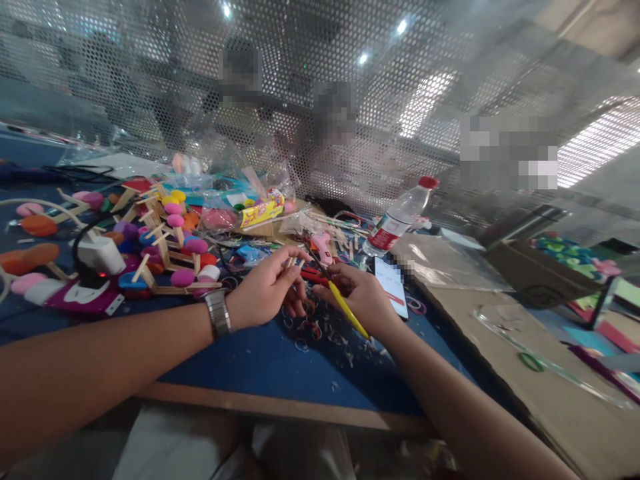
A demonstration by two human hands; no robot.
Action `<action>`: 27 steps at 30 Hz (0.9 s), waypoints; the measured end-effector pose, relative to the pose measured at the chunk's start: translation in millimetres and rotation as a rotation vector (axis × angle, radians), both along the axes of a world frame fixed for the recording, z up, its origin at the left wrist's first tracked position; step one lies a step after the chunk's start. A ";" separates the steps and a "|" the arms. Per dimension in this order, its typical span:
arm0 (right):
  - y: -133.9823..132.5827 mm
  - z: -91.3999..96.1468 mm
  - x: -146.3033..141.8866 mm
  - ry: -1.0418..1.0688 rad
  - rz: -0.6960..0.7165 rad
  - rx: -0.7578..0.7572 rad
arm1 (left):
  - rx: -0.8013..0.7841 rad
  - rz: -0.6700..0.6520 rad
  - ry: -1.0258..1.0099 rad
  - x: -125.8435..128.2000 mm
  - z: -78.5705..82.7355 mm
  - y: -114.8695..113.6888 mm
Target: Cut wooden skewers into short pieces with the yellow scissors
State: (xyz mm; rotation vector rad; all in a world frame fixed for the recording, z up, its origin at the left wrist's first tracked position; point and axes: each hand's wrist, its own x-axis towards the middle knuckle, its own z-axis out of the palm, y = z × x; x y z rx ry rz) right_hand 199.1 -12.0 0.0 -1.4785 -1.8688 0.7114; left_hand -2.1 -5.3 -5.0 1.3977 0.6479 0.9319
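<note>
My left hand [265, 283], with a metal watch [218, 312] on its wrist, is closed in a pinch on small wooden sticks [295, 263] above the blue table. Just to its right, my right hand [363, 293] grips a pair of pliers [345, 308] with yellow on the handle. The dark jaws of the pliers point up and away, close to the left fingertips but apart from the sticks as far as I can see. Red handle parts show between the two hands. Rubber bands [311, 329] and small scraps lie on the table below. A pink glue gun [321, 248] lies just beyond the hands.
Wooden-stick pieces with coloured oval pads [183, 278] crowd the left, beside a purple power strip [83, 299] with a white charger [100, 257]. A bottle [395, 220] and a phone [391, 287] stand and lie at right, near cardboard [465, 320]. Perforated metal [290, 80] rises behind.
</note>
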 end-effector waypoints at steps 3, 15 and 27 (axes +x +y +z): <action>-0.7 4.1 -1.6 0.057 -0.031 -0.025 | 0.012 0.005 0.000 -0.1 0.4 -0.6; 10.5 -15.5 3.1 0.069 -0.073 0.007 | 0.022 0.008 -0.005 -0.8 -1.5 -0.7; 8.4 -11.1 2.6 0.304 -0.010 0.076 | 0.016 0.034 0.015 -0.1 -2.0 1.0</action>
